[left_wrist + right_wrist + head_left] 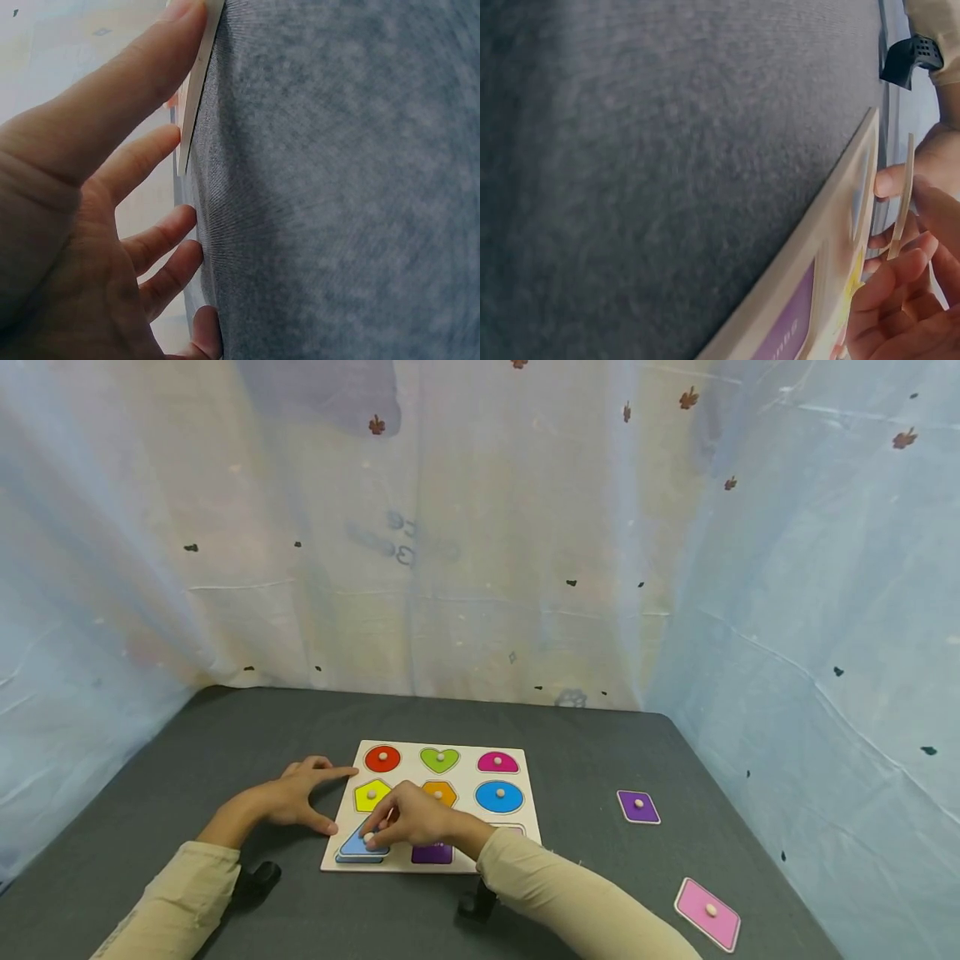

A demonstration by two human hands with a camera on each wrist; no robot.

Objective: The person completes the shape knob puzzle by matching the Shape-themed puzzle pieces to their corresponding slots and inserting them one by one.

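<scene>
"Right hand (412, 820)?"

"Grip drawn narrow; finger and thumb pinch the blue triangle (353, 846) by its knob (368, 837), lower left of frame. Triangle raised just clear of the board's (467, 774) lower-left corner."

"And left (291, 797)?"

"Grip spread wide; thumb and forefinger touch board's left edge. From here, purple square (633, 810), pink rectangle (705, 917) on table (585, 760), lower right."

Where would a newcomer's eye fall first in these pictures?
Probably on the board, its bright colours standing out against the dark table. Next comes the right hand, pinching the blue triangle just above the board's near left corner. The purple piece and pink piece also stand out, lying apart on the table's right side.
</scene>
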